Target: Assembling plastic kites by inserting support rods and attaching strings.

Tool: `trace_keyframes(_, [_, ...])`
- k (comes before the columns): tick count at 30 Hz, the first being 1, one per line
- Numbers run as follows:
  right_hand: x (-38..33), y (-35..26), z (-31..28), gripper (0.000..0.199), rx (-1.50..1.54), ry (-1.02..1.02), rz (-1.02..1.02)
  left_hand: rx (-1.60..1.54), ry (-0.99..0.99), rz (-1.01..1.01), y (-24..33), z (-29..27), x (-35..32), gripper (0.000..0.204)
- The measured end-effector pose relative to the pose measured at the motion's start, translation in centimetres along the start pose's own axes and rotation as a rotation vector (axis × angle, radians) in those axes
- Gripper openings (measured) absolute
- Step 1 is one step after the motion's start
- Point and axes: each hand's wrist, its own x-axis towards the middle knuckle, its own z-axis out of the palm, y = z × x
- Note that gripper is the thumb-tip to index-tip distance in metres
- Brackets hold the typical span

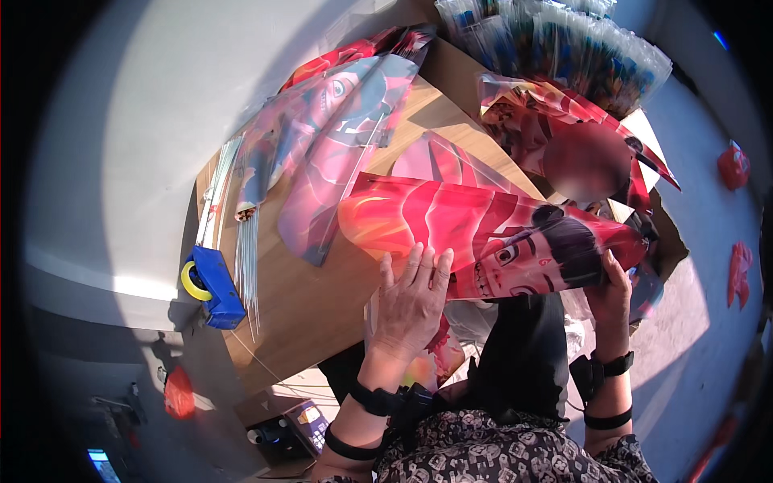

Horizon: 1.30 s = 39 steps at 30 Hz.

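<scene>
- Wooden-topped table (pixel 314 322) fills the middle of the frame, running from upper centre to lower left.
- Upper right: big bundle of clear plastic packs (pixel 564 52), multicoloured contents, too packed to make out.
- Upper left of centre: pile of printed sheets (pixel 338 121), glossy, red and dark, cartoon faces, partly overlapping on the table.
- Right of centre, beyond the held sheet: more red sheets (pixel 523 133), with a blurred round patch over part of them.
- Centre: red cartoon-face sheet (pixel 423 213), long, lying crosswise in front of the person, over the table's near edge and the lap. Black hair and bared teeth toward its right end, orange-yellow at its left.
- Left hand (pixel 409 306): back up, fingers extended and slightly apart on the sheet's lower edge. Thumb hidden; can't tell if it pinches.
- Right hand (pixel 609 290): clamped on the sheet's right end.
- Left edge of table: blue tape dispenser (pixel 223 290), just beside the ends of thin white rods (pixel 247 274).
- Lower left, off the table: red bag (pixel 179 393).
- Black wrist straps (pixel 375 400) on both forearms.
- Smallest: yellow tape roll (pixel 192 282) on the dispenser.
</scene>
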Motion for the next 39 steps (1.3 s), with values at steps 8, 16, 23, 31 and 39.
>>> trace_keyframes(8, [0.1,-0.7,5.6,0.069,-1.515,0.527,-0.985,-0.233,0.099,-0.022,-2.4,2.1,0.6,0.008])
trace_keyframes(16, [1.0,-1.7,7.3,0.05,-1.021,0.346,-0.392,-0.318,0.17,-0.161,-3.6,1.4,0.5,0.006])
trace_keyframes(23, [-2.2,-2.1,12.0,0.066,-1.455,0.494,-1.358,-0.398,0.126,-0.182,-3.5,1.0,0.7,0.005])
trace_keyframes(31, [1.4,0.0,14.0,0.025,-2.0,-0.602,-0.858,-0.426,0.019,0.012,-2.1,-1.0,2.1,0.005])
trace_keyframes(39, [2.4,0.7,10.1,0.007,-1.961,-0.55,-0.727,-0.051,0.193,-0.457,-3.7,-1.2,-2.0,0.064])
